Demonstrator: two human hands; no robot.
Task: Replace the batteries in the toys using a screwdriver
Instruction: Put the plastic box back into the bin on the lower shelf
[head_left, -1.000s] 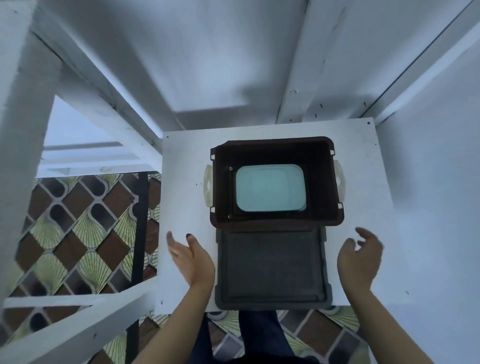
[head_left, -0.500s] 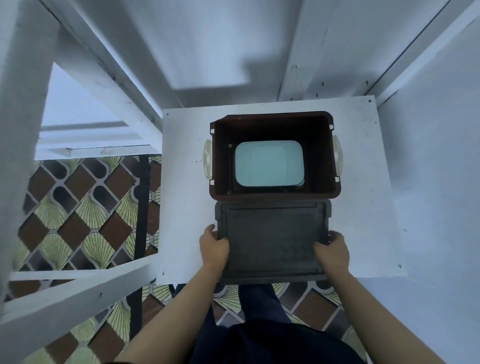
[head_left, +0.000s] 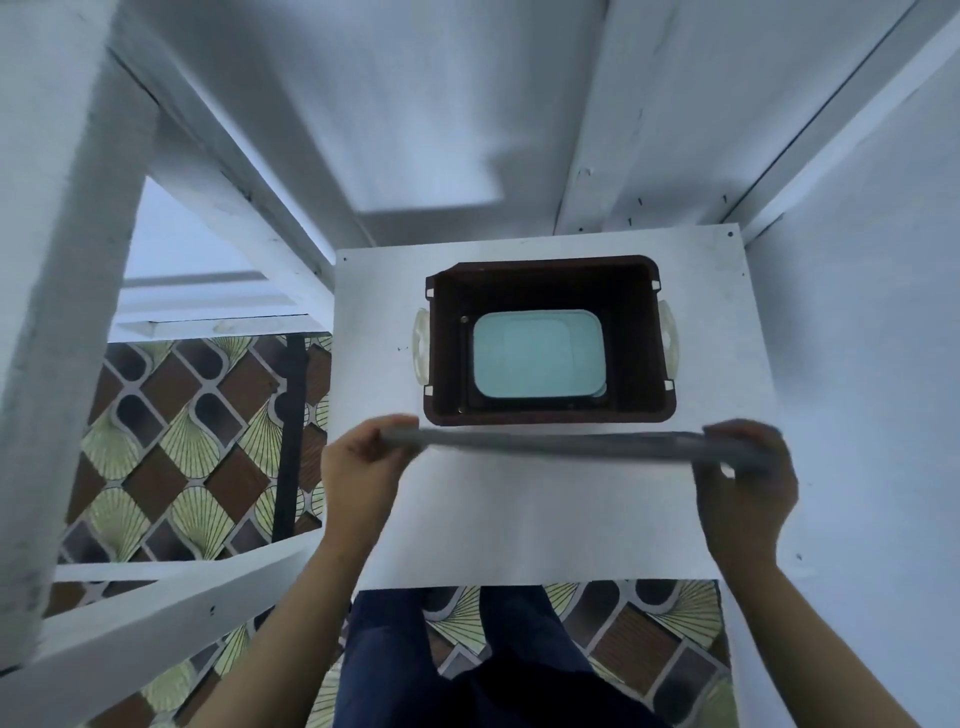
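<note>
The left hand (head_left: 363, 462) is gripping the left end of a flat grey lid (head_left: 561, 447), fingers curled round its edge. The right hand (head_left: 748, 483) is gripping the opposite end in the same manner. The hands are standing well apart, the full length of the lid between them. The lid is showing edge-on to the camera as a thin, blurred band across the centre of the frame, raised clear of the white surface (head_left: 519, 525) and crossing just below the near rim of the box.

The dark brown box (head_left: 545, 419) is sitting uncovered on the surface, above the lid in the frame, with a pale handle (head_left: 421, 345) projecting from its left side and another (head_left: 670, 338) from its right. A pale teal container (head_left: 537, 358) is lying flat on the bottom of the box; its contents cannot be determined.

The person's legs (head_left: 415, 654), in dark blue trousers, are showing at the lower centre, beyond the near edge of the surface. A patterned tiled floor (head_left: 171, 441) is filling the left and lower parts of the frame. White painted beams are crossing the left and upper areas.
</note>
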